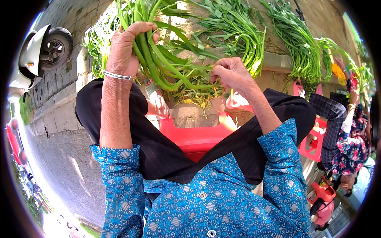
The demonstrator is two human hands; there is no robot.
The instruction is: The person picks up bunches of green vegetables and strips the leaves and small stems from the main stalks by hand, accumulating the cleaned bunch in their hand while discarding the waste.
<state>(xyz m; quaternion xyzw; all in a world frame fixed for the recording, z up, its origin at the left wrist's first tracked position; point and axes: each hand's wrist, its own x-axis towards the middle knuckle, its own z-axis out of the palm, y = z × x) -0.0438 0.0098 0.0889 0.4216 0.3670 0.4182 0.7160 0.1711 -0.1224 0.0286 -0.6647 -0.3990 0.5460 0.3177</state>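
My left hand (131,44), with a metal bangle at the wrist, is closed around a bunch of long green leafy vegetable stems (146,50). The stems curve down and to the right. At their lower right, my right hand (227,73) pinches a stem or leaf between thumb and fingers; the exact piece is partly hidden. Below the bunch, loose leaves and yellowed scraps (196,92) lie on the ground between my feet.
More leafy bunches lie beyond, at the upper centre (250,41) and upper right (303,47). A red plastic stool (196,136) is beneath me. Another person (351,142) sits at the right. A scooter wheel (56,47) stands at the upper left.
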